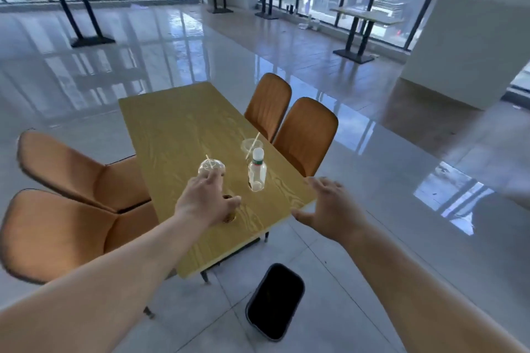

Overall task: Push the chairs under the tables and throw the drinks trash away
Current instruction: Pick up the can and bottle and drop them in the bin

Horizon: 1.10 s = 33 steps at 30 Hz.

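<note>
Tipping risk: your left hand (206,198) closed low on the domed cup (211,170), so a hurried lift could have swung the top and flung the straw or any dregs across the desk (172,129).
Knock risk: the plastic bottle (257,170) stood upright just beside that cup, and the lidless cup (250,145) with its loose straw sat just behind it; a sideways pull could have toppled either.
Drop risk: the bin (274,301) stood on the floor at the near end of the desk, below the edge; a release from too far over the desk could have missed its mouth.
Left fingers: they were curled round the lower part of the domed cup, gripping it, though the hand hid how firmly.
Right fingers (325,184): they were spread wide and held nothing; your right hand (329,209) hovered over the near right corner of the desk, and you could not tell whether it touched the edge.
Drinks trash: all 3 pieces were on the desk.
Chairs: the 2 chairs on the right (286,123) looked tucked in; the 2 chairs on the left (71,198) stood partly out.
</note>
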### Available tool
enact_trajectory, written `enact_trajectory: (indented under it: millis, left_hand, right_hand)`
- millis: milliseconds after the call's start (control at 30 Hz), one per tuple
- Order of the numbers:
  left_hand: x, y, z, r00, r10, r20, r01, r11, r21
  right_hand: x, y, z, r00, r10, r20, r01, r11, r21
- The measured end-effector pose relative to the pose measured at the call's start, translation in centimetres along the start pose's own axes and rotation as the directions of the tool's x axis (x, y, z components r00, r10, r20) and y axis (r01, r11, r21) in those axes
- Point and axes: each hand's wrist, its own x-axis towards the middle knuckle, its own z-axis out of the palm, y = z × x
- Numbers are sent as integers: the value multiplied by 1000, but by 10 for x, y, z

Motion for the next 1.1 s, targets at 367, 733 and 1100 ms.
enact_trajectory:
  millis: [367,733,1100]
  left_hand:
    - [42,-56,62,947,-321,-20,318,943,-102]
    - [98,-48,146,834,-551,-28,537,824,-181]
    - [119,5,199,708,-695,-124,683,719,-128]
  right_hand:
    - [131,10,83,964,-212,162,206,977,55]
    - [242,77,136,948,-207,241,156,964,215]
    - [325,106,187,855,-407,322,261,873,411]
